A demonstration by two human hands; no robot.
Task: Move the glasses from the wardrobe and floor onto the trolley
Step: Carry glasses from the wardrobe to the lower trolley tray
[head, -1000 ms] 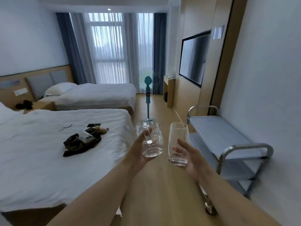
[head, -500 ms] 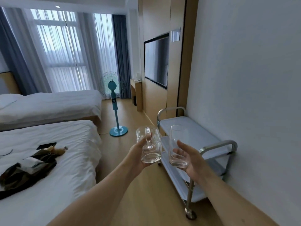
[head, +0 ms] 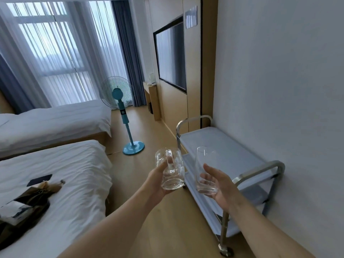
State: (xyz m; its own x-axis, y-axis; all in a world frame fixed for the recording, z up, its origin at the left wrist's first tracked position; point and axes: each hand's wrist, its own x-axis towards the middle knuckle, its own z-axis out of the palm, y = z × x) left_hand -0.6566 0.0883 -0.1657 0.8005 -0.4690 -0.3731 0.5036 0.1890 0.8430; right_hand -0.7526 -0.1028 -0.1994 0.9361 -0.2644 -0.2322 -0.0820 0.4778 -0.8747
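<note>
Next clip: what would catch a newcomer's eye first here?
Two clear glasses held up mid-frame: a handled mug in the left hand, a tumbler in the right hand. Just beyond them a steel trolley stands against the right wall, and a teal fan stands past the beds.

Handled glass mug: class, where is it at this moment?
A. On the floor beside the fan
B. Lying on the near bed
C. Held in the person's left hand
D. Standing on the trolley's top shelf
C: the left hand grips the handled glass mug in the air, short of the trolley.
</note>
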